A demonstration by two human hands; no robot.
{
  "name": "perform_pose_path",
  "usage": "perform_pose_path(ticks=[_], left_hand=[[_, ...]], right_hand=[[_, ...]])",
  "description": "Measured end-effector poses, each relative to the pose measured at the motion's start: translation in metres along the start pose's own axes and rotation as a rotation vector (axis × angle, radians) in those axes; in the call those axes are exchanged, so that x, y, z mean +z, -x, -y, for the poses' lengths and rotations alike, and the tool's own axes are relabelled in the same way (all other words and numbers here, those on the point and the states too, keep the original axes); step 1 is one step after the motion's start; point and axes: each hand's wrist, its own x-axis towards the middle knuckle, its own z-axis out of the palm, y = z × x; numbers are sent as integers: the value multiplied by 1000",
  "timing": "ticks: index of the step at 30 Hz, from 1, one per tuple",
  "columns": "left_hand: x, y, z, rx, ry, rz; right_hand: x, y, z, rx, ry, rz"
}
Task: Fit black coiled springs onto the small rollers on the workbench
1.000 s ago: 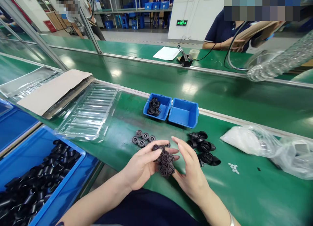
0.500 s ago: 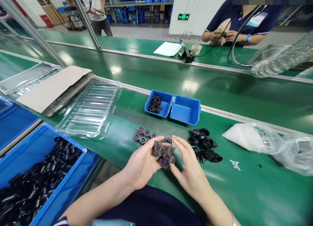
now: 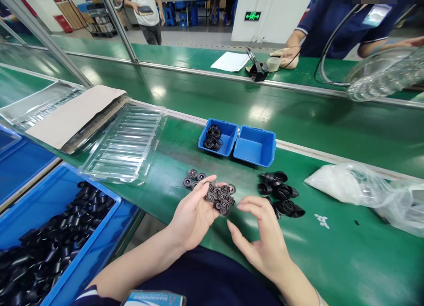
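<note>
A cluster of small dark swirl-vaned discs point(image 3: 220, 197) rests in my left hand point(image 3: 194, 215), palm turned up and fingers curled under and beside it. My right hand point(image 3: 265, 235) hovers just right of the cluster with thumb and fingers apart, holding nothing. Beyond my left fingers, several round black ringed discs point(image 3: 193, 178) lie on the green table; some are partly hidden by the hand. Right of my right hand sits a group of black curved tube-like pieces point(image 3: 281, 192).
Two blue bins point(image 3: 254, 145) stand ahead, the left one holding black rings point(image 3: 213, 138). Clear plastic trays point(image 3: 124, 142) and cardboard point(image 3: 77, 114) lie left, above a blue crate point(image 3: 114, 204) of black parts. Plastic bags point(image 3: 341, 182) lie right. A co-worker's gloved hand point(image 3: 288, 58) is across the line.
My right hand has drawn away from the cluster toward the right and opened. My left hand still holds the discs. Across the line, the co-worker's hands have moved apart.
</note>
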Motion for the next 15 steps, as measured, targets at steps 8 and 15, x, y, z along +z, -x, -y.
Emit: perform_pose_path(ticks=[8,15], left_hand=[[0,5,1,-11,-15,50],[-17,19,2,-123,-124,56]], right_hand=[[11,-11,-5,-54,50,-66],[-13,-9,-4,-215,-27,200]])
